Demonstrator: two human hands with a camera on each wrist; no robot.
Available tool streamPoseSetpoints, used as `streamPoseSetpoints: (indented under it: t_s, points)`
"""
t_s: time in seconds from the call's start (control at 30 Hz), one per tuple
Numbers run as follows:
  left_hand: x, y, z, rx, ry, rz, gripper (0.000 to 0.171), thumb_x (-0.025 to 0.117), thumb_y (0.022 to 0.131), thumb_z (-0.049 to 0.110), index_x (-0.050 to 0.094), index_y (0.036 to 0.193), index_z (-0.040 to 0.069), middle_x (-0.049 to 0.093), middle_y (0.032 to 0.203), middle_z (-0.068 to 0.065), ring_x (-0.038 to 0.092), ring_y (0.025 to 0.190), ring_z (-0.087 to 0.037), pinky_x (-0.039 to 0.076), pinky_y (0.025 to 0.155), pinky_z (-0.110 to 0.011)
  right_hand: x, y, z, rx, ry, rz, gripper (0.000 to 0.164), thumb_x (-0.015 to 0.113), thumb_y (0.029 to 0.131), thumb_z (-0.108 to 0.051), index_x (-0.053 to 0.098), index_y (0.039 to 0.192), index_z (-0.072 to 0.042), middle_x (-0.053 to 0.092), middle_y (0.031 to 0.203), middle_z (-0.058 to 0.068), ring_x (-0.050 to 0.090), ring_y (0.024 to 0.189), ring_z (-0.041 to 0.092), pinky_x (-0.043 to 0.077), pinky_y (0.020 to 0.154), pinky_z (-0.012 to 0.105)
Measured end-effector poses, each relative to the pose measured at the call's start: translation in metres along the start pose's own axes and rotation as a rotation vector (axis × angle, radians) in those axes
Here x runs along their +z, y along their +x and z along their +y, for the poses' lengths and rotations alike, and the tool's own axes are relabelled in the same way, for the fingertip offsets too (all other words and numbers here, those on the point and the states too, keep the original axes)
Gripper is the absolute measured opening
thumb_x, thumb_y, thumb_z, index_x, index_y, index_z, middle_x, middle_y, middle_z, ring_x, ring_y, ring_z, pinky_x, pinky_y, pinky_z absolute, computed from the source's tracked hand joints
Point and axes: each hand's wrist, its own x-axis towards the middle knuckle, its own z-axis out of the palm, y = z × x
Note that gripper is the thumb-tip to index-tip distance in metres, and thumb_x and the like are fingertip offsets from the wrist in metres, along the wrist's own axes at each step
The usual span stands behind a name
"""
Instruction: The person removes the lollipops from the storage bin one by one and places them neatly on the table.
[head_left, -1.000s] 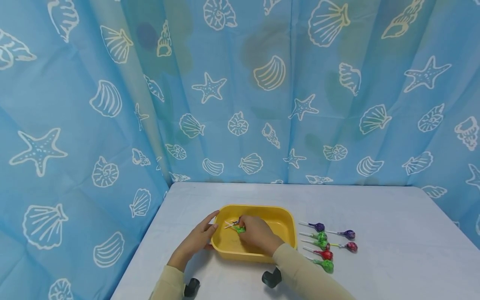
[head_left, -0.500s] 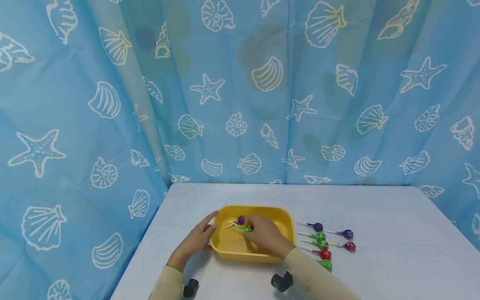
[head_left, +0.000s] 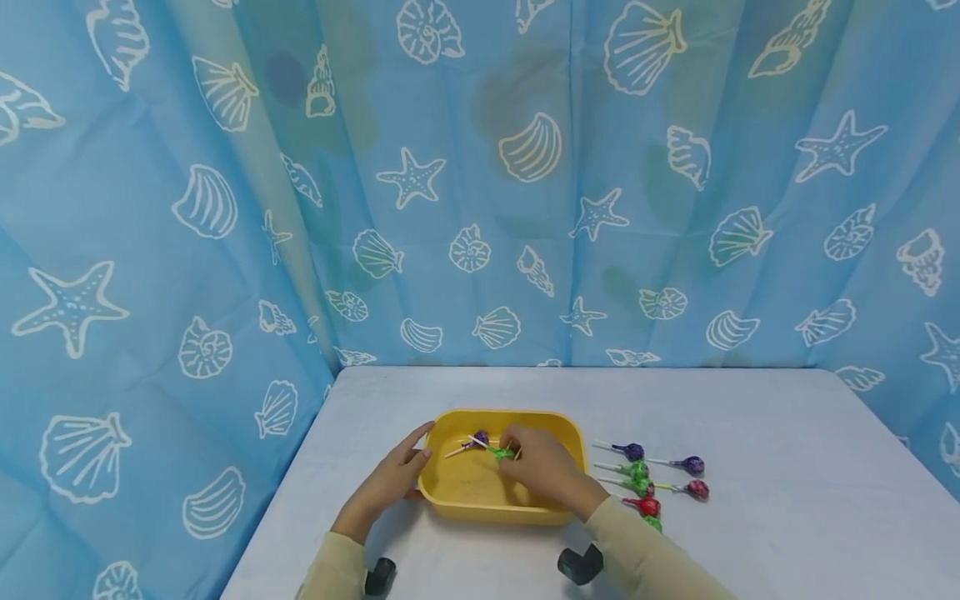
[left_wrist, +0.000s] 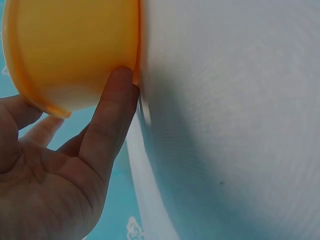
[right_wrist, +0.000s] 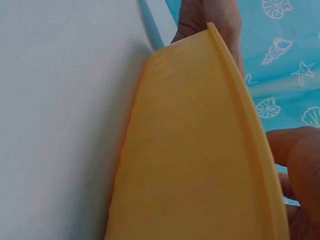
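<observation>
A yellow plastic tub [head_left: 442, 510] stands on the white-covered table. My left hand [head_left: 393, 475] rests against its left end; in the left wrist view the long fingers [left_wrist: 111, 107] lie nearly straight along the tub's outer wall. Inside the tub, my right hand [head_left: 543, 467] pinches a green-wrapped lollipop [head_left: 502, 453] whose white stick points up and left. A thin stick-like sliver also shows beside the fingertips. Left of that lies a purple-wrapped lollipop [head_left: 481, 438] on the tub floor. In the right wrist view the tub wall hides whatever the right fingers hold.
Right of the tub lie several lollipops: purple ones [head_left: 692, 465], green ones [head_left: 639, 487], a red one [head_left: 645, 506] and a pinkish-red one [head_left: 697, 490] with a yellow stick. Dark wrist devices [head_left: 581, 565] sit by each sleeve. A blue shell-print curtain [head_left: 480, 250] hangs behind the table.
My right hand has drawn rightward within the tub, bringing the green lollipop along and away from the purple one, which now shows fully. The left hand stays at the tub's end.
</observation>
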Motion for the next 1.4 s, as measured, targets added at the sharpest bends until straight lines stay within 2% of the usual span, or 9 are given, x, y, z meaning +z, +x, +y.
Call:
streamPoseSetpoints:
  t_s: [0.27,0.5,0.8,1.13,1.4]
  points:
    - [0.001,-0.001,0.001,-0.01,0.008,0.01,0.054,0.05,0.108,0.028,0.034,0.16,0.024,0.055,0.136,-0.023,0.063,0.096,-0.025,0.062,0.074,-0.04,-0.009,-0.006,0.009,0.003,0.021,0.057,0.015,0.074,0.088,-0.017,0.066,0.101,-0.015,0.067,0.094,-0.004,0.057,0.078,0.012,0.054,0.075,0.032]
    - [0.001,-0.001,0.002,-0.003,0.009,0.013,0.054,0.05,0.108,0.029,0.034,0.16,0.024,0.055,0.137,-0.024,0.063,0.096,-0.025,0.062,0.075,-0.04,-0.02,-0.013,0.013,-0.029,0.022,0.128,0.015,0.074,0.086,-0.016,0.07,0.101,-0.016,0.065,0.085,-0.009,0.056,0.076,0.01,0.053,0.071,0.029]
    - [0.0,0.0,0.0,0.007,0.004,0.006,0.055,0.05,0.108,0.031,0.033,0.16,0.024,0.054,0.139,-0.025,0.063,0.097,-0.025,0.062,0.074,-0.04,-0.032,-0.025,0.021,-0.066,0.037,0.211,0.016,0.074,0.086,-0.013,0.073,0.101,-0.016,0.068,0.089,-0.011,0.058,0.078,0.009,0.055,0.072,0.028]
    - [0.0,-0.001,0.0,0.012,0.004,0.009,0.055,0.05,0.108,0.03,0.033,0.16,0.023,0.054,0.138,-0.025,0.063,0.096,-0.025,0.062,0.075,-0.04,-0.048,-0.039,0.036,-0.073,0.031,0.257,0.021,0.076,0.087,-0.014,0.074,0.108,-0.01,0.069,0.095,-0.008,0.059,0.08,0.01,0.056,0.072,0.025]
    - [0.001,-0.001,0.001,0.005,0.007,0.012,0.055,0.05,0.108,0.03,0.034,0.16,0.024,0.053,0.139,-0.026,0.063,0.097,-0.025,0.062,0.075,-0.04,-0.062,-0.049,0.049,-0.054,-0.008,0.273,0.024,0.076,0.089,-0.014,0.074,0.112,-0.011,0.07,0.098,-0.006,0.061,0.083,0.01,0.057,0.076,0.031]
